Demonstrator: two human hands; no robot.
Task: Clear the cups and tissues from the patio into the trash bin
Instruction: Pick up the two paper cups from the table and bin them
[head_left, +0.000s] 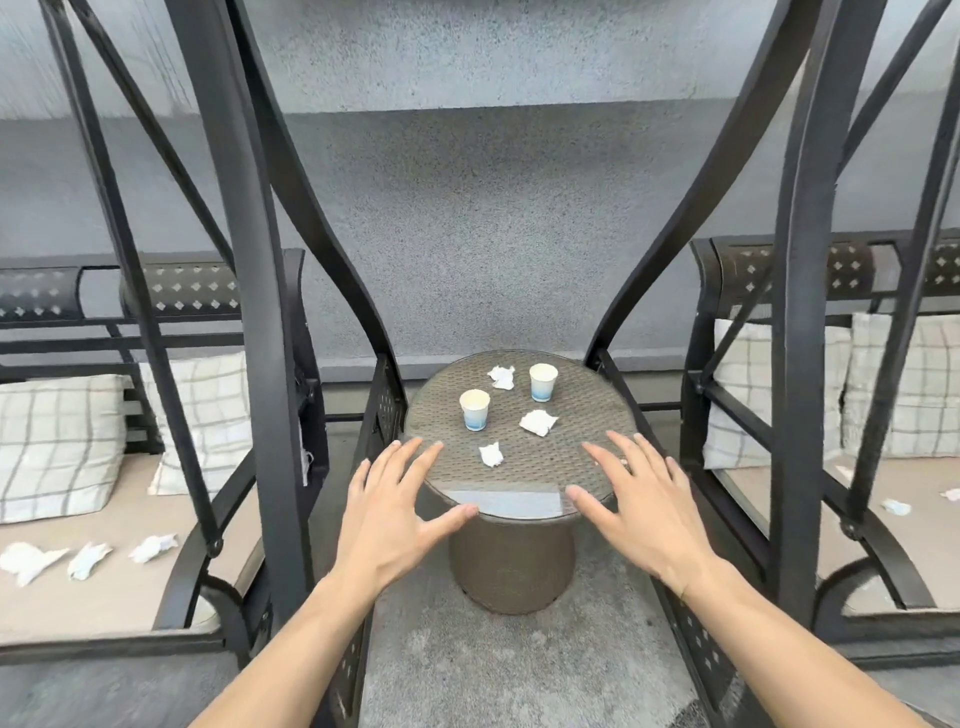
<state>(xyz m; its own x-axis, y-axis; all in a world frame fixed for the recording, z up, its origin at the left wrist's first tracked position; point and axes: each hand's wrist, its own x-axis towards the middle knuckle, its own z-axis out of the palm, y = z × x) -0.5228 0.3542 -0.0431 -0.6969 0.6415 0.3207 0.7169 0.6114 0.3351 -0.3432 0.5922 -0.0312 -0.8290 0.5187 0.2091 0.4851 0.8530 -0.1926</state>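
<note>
Both hands, left hand (389, 512) and right hand (641, 499), spread flat, holding nothing, over the wicker table's (582, 415) near edge; two unlabelled paper cups (474, 410) stand centrally among crumpled tissues (538, 422).

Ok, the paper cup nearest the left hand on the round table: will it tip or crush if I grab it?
The near cup looks like thin paper and seems empty, so probably very light. It stands upright on a narrow base, so a sideways nudge may tip it. A hard squeeze would likely dent it.
</note>
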